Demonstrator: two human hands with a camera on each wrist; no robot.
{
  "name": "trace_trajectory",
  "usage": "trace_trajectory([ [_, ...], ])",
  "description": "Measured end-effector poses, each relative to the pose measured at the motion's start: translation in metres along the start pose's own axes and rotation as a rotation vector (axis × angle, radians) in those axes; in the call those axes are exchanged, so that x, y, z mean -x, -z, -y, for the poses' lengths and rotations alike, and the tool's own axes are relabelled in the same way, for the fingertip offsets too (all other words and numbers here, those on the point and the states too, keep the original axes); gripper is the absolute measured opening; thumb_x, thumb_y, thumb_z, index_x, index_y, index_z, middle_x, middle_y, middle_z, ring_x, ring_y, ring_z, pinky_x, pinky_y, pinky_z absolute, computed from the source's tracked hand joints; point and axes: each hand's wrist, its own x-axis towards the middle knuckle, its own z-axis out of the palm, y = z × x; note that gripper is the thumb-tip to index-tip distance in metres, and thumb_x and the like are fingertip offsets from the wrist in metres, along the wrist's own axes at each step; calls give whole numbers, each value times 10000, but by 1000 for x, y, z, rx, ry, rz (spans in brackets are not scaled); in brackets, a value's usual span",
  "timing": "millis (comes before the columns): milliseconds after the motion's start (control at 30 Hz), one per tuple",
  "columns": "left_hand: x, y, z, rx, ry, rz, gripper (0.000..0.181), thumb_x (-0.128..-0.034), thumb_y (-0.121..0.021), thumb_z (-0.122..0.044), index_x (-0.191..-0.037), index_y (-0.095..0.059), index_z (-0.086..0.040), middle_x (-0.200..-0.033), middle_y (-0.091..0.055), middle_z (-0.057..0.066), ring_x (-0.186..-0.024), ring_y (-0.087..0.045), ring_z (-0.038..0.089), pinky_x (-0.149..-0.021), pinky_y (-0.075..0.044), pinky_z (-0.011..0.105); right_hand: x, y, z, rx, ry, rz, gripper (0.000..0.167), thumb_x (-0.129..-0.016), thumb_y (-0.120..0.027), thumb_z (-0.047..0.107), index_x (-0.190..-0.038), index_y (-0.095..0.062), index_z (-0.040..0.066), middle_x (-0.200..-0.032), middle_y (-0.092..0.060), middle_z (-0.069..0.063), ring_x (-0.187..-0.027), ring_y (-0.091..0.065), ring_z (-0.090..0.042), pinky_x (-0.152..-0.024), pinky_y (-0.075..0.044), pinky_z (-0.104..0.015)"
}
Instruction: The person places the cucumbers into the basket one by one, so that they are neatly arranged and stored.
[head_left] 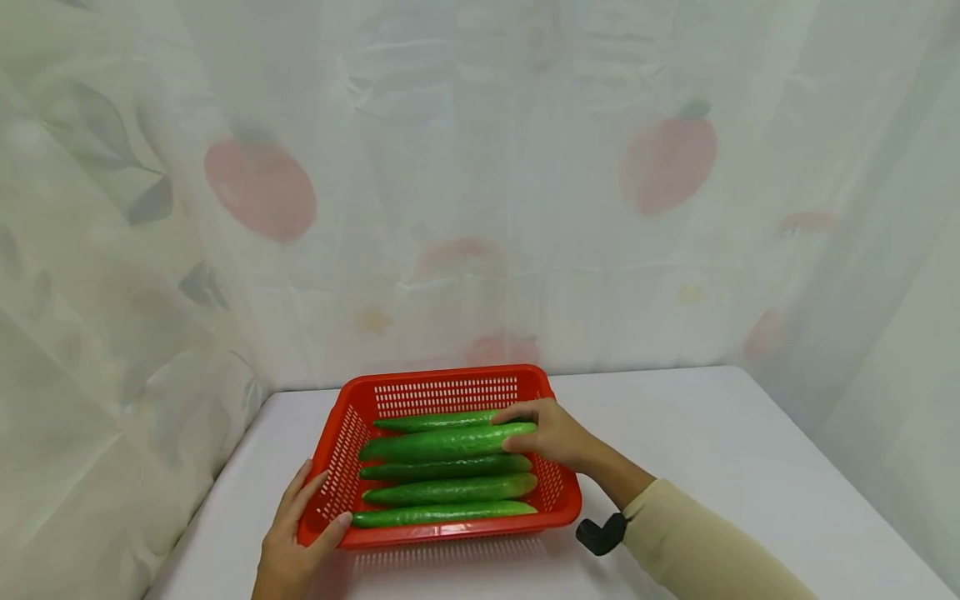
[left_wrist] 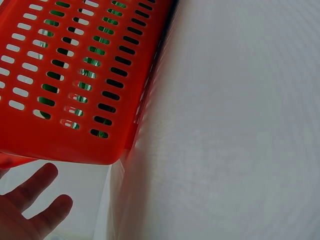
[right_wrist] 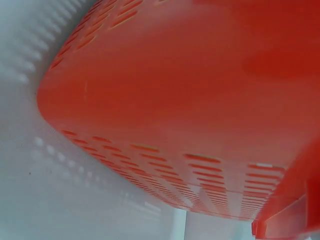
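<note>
Several long green cucumbers lie side by side in a red plastic basket (head_left: pixel 442 531). With its thumb and fingers, my right hand (head_left: pixel 551 433) grips the right end of a thick cucumber (head_left: pixel 442 443), second from the back. Another cucumber (head_left: pixel 427 423) lies behind it, partly covered by the fingers. My left hand (head_left: pixel 296 529) rests at the basket's front left corner, thumb over the front rim and a finger across the left rim. In the left wrist view, two spread fingers (left_wrist: pixel 52 215) stand apart from the basket wall. The right hand is out of sight in the right wrist view.
The basket stands on a white-covered table (head_left: pixel 675 450). Behind it hangs a pale curtain (head_left: pixel 480 208) with fruit prints, and more sheeting closes in the left and right sides. A black strap-like piece (head_left: pixel 600 533) sits at the right wrist, near the basket's front right corner.
</note>
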Motion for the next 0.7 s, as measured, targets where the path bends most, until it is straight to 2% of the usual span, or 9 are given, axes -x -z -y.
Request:
trace_trajectory([
  [200, 0, 2, 2, -4, -7, 5, 620, -858, -748, -321, -1392, -513, -112, -1531, -286, -44, -1309, -346, 248, -818, -316, 30, -4, -6, 0, 44, -9, 6, 293, -827, -746, 98, -1118, -719, 113, -1033, -662, -8, -894, -611, -197, -754, -522, -343],
  [300, 0, 2, 2, -5, -5, 3, 622, -857, -748, -326, -1390, -514, -108, -1532, -286, -41, -1308, -346, 264, -815, -314, 28, -8, -10, -3, 53, -18, 8, 288, -820, -747, 95, -1106, -722, 123, -1029, -661, 4, -904, -604, -190, -757, -519, -338],
  [367, 0, 2, 3, 0, -5, 2, 618, -856, -750, -317, -1390, -515, -113, -1531, -288, -49, -1319, -335, 227, -822, -311, 28, -10, -14, -5, 53, -28, 9, 282, -814, -747, 82, -1092, -725, 128, -1023, -663, 8, -911, -599, -188, -759, -516, -339],
  [533, 1, -1, 2, 5, -6, -7, 606, -852, -756, -301, -1385, -525, -126, -1523, -301, -63, -1278, -297, -18, -834, -315, 32, -7, -19, 8, 39, -64, 11, 275, -828, -715, 17, -1098, -708, 67, -1030, -656, -52, -890, -595, -205, -742, -521, -337],
  [600, 1, -1, 1, 2, -5, -9, 608, -853, -754, -308, -1386, -524, -126, -1523, -301, -62, -1264, -300, -30, -831, -321, 35, -7, -20, 9, 39, -65, 8, 286, -834, -706, 6, -1116, -698, 53, -1046, -652, -60, -894, -591, -208, -739, -521, -335],
  [700, 0, 1, 0, -1, -5, -7, 613, -857, -749, -316, -1392, -517, -127, -1528, -294, -55, -1299, -314, 66, -833, -314, 33, -12, -20, -4, 40, -51, 6, 305, -835, -712, 17, -1134, -694, 74, -1064, -657, -27, -933, -582, -204, -753, -516, -338],
])
